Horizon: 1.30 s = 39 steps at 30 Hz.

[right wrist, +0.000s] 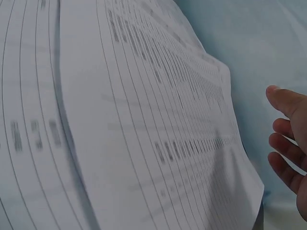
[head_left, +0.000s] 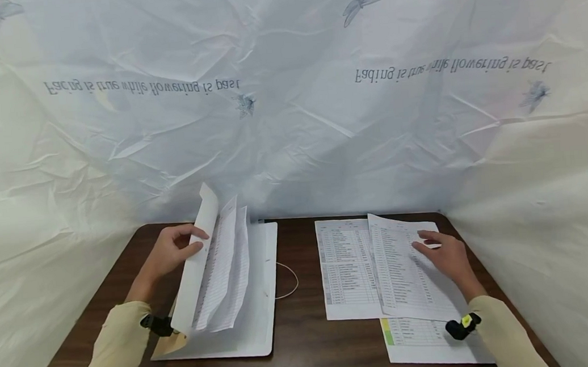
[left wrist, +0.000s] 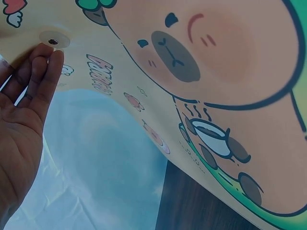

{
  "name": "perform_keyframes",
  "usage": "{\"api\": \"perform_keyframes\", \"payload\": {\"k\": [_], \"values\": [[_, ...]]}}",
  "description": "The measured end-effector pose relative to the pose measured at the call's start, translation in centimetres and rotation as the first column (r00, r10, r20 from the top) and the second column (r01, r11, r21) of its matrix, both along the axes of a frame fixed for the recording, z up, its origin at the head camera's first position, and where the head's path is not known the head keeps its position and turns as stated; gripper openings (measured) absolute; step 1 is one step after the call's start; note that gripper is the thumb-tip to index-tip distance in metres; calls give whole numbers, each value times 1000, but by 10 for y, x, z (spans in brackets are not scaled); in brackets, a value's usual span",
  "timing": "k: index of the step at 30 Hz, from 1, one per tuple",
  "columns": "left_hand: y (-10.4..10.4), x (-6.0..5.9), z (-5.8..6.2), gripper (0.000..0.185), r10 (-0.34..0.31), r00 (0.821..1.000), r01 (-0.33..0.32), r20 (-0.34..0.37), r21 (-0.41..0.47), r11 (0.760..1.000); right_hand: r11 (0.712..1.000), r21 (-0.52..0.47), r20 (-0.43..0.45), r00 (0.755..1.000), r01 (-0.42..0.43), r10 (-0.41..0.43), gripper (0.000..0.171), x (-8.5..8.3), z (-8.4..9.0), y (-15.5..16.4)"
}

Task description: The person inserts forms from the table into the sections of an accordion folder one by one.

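My left hand grips the raised white-lined cover of a folder lying on the left. In the left wrist view its fingers bunch beside a round washer-like fitting on the outside, printed with a cartoon animal. Several printed sheets stand fanned inside the folder. My right hand hovers, fingers loosely bent, over the upper right of a printed table sheet. That sheet overlaps another sheet on its left and one with yellow and green marks below.
Everything lies on a dark brown wooden table. A thin pale cord loops out from the folder's right edge. Wrinkled white sheeting with mirrored lettering and dragonflies hangs behind the table and along both sides.
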<state>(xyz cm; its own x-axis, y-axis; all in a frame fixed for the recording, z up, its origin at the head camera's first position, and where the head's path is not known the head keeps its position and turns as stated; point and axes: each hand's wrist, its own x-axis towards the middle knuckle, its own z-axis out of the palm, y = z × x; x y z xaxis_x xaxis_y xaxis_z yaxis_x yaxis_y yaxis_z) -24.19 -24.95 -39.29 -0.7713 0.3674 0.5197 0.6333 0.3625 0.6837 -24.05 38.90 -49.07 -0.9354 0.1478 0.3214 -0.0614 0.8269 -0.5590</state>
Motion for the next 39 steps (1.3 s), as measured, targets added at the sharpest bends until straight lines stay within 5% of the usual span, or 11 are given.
{"api": "perform_keyframes", "payload": {"k": [24, 31, 39], "values": [[-2, 1, 0, 14, 6, 1000, -6, -3, -1, 1000, 987, -12, 159, 975, 161, -157, 70, 17, -25, 49], [-1, 1, 0, 14, -3, 1000, 3, -9, 8, 1000, 983, -40, 200, 965, 180, -168, 60, 18, -24, 55], [-1, 0, -1, 14, -2, 1000, 2, -1, 2, 1000, 994, 5, 135, 985, 106, -105, 43, 20, -23, 59]]}}
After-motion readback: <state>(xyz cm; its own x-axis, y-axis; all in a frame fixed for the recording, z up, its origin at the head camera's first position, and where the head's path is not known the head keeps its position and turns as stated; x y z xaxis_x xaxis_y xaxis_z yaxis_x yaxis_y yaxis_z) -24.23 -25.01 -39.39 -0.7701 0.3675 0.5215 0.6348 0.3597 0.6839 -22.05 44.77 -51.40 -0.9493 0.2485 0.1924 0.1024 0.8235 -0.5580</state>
